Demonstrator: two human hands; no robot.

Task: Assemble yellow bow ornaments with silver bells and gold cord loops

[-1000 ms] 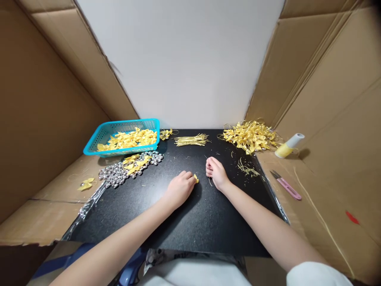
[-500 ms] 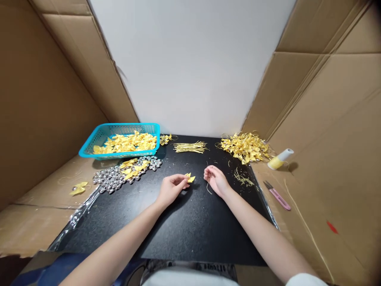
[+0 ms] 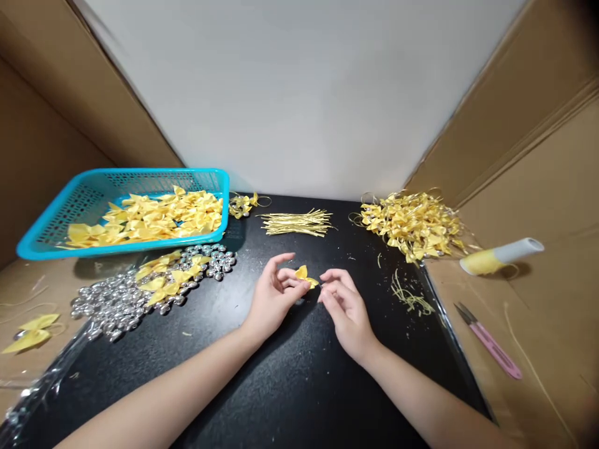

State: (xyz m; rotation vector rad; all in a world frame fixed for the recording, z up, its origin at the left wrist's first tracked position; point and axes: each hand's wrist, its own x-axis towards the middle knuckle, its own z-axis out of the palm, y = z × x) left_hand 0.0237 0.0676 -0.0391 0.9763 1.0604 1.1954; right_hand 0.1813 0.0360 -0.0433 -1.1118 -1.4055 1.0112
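Observation:
Over the middle of the black table, my left hand (image 3: 276, 293) pinches a yellow ribbon bow (image 3: 306, 278) between thumb and a finger, with the index finger raised. My right hand (image 3: 344, 305) is close on the bow's right side, its fingertips pinched together near the bow's edge; what they hold is too small to make out. Behind the hands lies a bundle of gold ties (image 3: 297, 222). Silver beads (image 3: 112, 302) with several yellow bows on them spread at the left.
A blue basket (image 3: 51, 227) of yellow bows stands at the back left. A pile of finished-looking bows (image 3: 412, 224) sits back right. Further right are a yellow-and-white roll (image 3: 500, 255), pink snips (image 3: 493, 349) and thread scraps (image 3: 412, 296). Cardboard walls flank both sides.
The view has come closer to the table. My right hand has moved left to the bow, and the string that hung from it no longer shows. My left index finger has lifted.

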